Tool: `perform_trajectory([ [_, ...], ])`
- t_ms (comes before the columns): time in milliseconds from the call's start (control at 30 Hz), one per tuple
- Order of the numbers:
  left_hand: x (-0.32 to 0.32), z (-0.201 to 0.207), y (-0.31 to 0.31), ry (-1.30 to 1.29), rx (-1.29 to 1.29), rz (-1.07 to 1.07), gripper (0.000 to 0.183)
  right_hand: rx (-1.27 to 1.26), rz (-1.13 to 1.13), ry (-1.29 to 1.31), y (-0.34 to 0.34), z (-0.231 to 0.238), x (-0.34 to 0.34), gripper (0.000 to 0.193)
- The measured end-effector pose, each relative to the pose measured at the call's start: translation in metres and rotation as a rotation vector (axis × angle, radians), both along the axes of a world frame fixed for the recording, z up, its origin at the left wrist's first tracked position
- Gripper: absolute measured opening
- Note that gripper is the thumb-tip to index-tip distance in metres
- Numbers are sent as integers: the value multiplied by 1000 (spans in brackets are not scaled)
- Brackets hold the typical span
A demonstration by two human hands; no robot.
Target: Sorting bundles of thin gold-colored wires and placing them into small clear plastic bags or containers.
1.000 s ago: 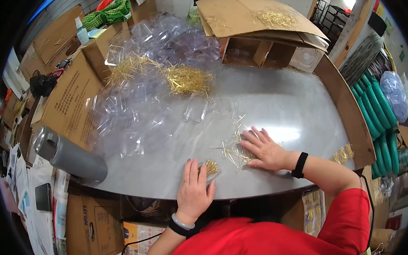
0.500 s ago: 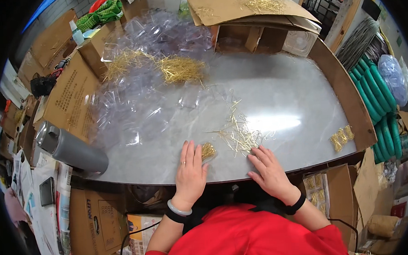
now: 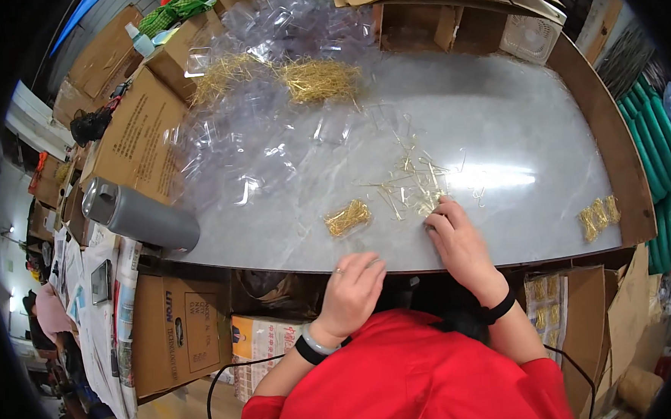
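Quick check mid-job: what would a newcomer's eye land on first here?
Probably the heap of transparent plastic packaging on the left of the grey table, with a bright golden pile at its far right. The red shirt at the lower edge stands out too, as does the right hand at the loose golden pieces near the table's middle.

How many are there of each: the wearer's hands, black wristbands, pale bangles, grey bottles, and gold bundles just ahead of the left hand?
Hands: 2 (left hand, right hand)
Black wristbands: 2
Pale bangle: 1
Grey bottle: 1
Gold bundle ahead of the left hand: 1
Total: 7
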State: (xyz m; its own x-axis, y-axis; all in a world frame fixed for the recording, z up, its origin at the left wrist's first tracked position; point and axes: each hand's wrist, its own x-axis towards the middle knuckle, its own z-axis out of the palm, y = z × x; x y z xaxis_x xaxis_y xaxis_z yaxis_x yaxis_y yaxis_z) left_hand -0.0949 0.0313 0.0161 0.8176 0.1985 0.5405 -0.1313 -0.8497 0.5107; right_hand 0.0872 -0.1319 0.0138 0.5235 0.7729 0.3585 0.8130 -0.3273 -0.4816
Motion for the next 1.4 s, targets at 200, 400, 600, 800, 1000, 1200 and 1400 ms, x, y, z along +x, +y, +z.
perform_trajectory([
  [200, 32, -4, -4, 135, 73, -22, 33, 61, 155, -16, -15, -7, 4, 25],
  [400, 53, 0, 6, 192, 44, -51, 45, 93, -270, -84, -31, 16, -3, 40],
  [600, 64, -9, 6, 187, 83, -32, 78, 33, -122, -126, -22, 0, -5, 29],
  [800, 66, -12, 7, 249, 71, -72, 85, 110, 47, -120, 7, -6, -14, 32],
  [1000, 60, -13, 6, 238, 69, -114, 69, 261, -113, 37, 2, -8, -21, 23],
  [1200, 64, -12, 9, 196, 203, -204, 67, 68, -388, -116, 5, 4, -2, 30],
  [1400, 60, -15, 3, 115, 29, -90, 72, 54, -212, -97, 22, 4, 0, 24],
])
